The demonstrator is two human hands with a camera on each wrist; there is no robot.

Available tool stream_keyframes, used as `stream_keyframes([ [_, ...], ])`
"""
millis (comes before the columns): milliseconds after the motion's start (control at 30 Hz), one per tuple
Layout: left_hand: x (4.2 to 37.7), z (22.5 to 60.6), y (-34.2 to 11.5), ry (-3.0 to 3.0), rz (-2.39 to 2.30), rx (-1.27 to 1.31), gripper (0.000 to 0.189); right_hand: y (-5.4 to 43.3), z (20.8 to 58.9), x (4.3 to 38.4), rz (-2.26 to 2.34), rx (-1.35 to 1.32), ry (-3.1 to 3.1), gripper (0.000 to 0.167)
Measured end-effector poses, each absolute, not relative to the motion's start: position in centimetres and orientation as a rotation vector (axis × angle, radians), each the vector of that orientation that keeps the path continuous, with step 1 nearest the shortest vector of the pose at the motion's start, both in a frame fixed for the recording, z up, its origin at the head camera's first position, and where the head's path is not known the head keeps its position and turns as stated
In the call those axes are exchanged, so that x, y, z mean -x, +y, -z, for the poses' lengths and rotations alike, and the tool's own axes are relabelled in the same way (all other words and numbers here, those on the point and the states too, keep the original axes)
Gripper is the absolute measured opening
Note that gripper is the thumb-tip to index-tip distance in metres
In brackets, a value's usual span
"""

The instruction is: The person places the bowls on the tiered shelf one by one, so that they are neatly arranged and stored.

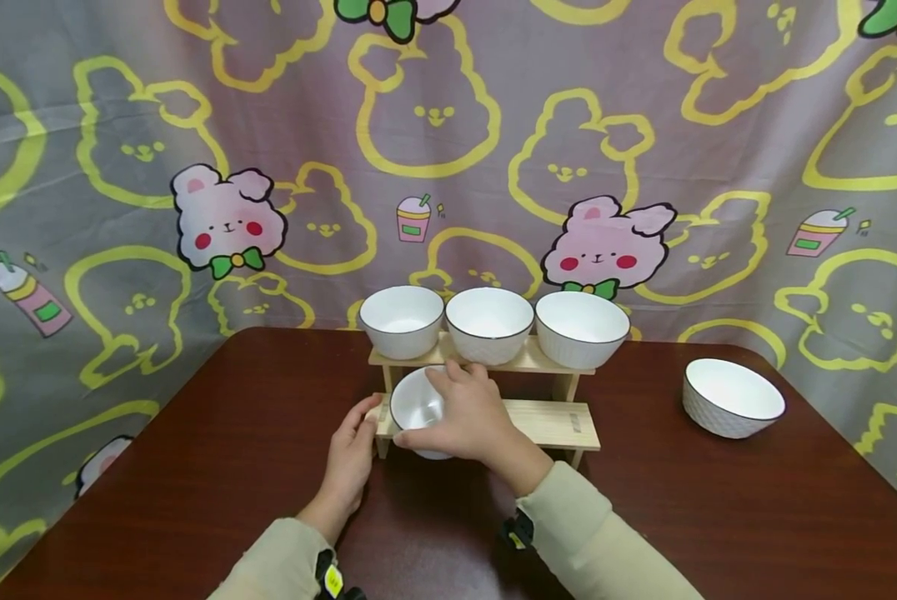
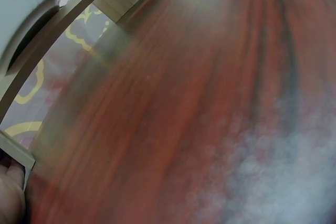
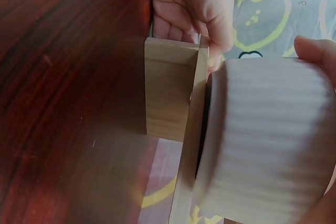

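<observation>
A two-tier wooden stand (image 1: 546,422) stands on the table, and my left hand (image 1: 349,467) holds the left end of its lower board. In the right wrist view the left thumb lies at the board's edge, with the fingers curled by the end leg (image 3: 170,87). My right hand (image 1: 469,415) grips a white bowl (image 1: 417,404) by its sides, thumb toward me and fingers at the far rim. This ribbed bowl (image 3: 273,135) is at the left of the lower board, its base right at the wood. The hand hides its right part.
Along the upper board sit three white dark-rimmed bowls: left (image 1: 402,321), middle (image 1: 489,325) and right (image 1: 582,329). Another white bowl (image 1: 732,398), with a textured outside, stands on the dark red table (image 1: 719,508) at the right. A patterned cloth (image 1: 448,208) hangs behind.
</observation>
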State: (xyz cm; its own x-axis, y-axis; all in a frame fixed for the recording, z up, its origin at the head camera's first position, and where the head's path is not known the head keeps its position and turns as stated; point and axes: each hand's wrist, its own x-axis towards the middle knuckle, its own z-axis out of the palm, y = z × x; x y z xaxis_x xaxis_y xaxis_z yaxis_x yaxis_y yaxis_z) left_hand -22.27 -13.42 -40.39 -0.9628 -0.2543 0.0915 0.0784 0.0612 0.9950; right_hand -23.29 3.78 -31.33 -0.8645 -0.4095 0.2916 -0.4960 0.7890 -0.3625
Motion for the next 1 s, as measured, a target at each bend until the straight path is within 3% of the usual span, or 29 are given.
stream_keyframes([
  [400,22.3,40.6,-13.5,-2.118,1.978,-0.172,0.037,3.0,31.4,23.0,-0.603,-0.585,-2.829,0.095],
  [1000,22.3,40.5,-13.6,-2.149,1.955,-0.203,0.036,3.4,30.1,22.3,-0.519,-0.634,-2.887,0.099],
])
